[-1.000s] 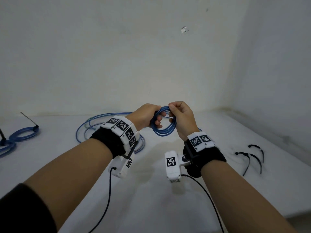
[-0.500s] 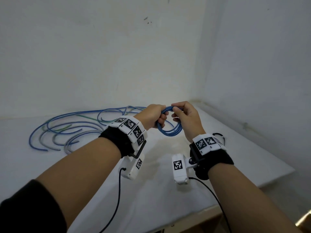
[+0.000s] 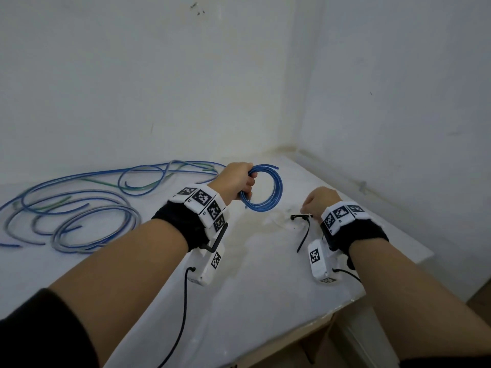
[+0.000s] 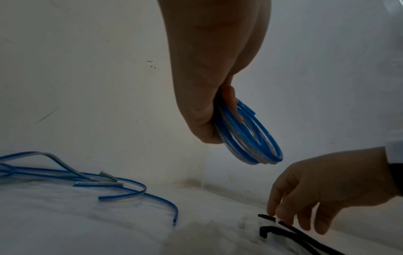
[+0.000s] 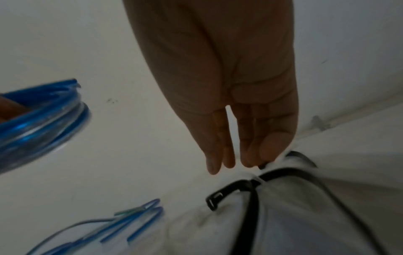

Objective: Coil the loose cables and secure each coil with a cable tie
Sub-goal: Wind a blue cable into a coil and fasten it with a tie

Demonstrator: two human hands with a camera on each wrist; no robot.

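Nearest, two bare forearms reach out over the white table (image 3: 265, 301), each wrist wrapped in a black band with white marker blocks. Just beyond them, the right hand (image 3: 317, 201) is lowered to the tabletop, its fingers (image 4: 281, 212) pointing down and loosely bent, their tips touching one of the black cable ties (image 3: 303, 229) that lie together there; whether they have actually pinched the tie cannot be told from the blurred right wrist view. To its left and held clear above the table, the left hand (image 3: 235, 180) grips a blue cable coil (image 3: 273, 189), fingers curled round the bunched loops on one side while the rest of the ring hangs free, one cut end sticking out at the top. Farther back on the left, the loose cables (image 3: 79, 203), blue with some grey and green lengths, sprawl in wide overlapping curves on the table, well apart from both hands, reaching toward the white wall (image 3: 159, 88)
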